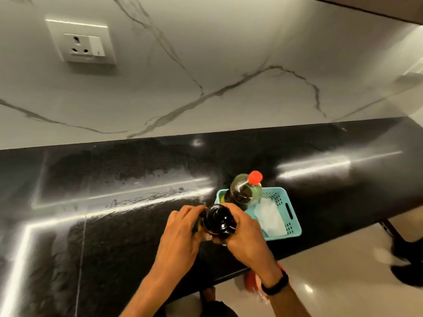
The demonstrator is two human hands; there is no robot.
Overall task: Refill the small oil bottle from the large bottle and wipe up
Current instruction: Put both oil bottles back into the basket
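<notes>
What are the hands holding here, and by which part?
Both hands, left and right, grip the small dark bottle around its upper body and black top.

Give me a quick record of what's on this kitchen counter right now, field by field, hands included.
surface: black counter, glossy, streaky
small bottle: dark small bottle, held over the counter, seen from above
left hand: left hand gripping the small bottle's side
right hand: right hand gripping its other side, black band on the wrist
large bottle: large bottle with red cap on, standing in the basket
basket: teal basket, right of the hands
cloth: white cloth lying in the basket
wall: marble, with a socket
</notes>
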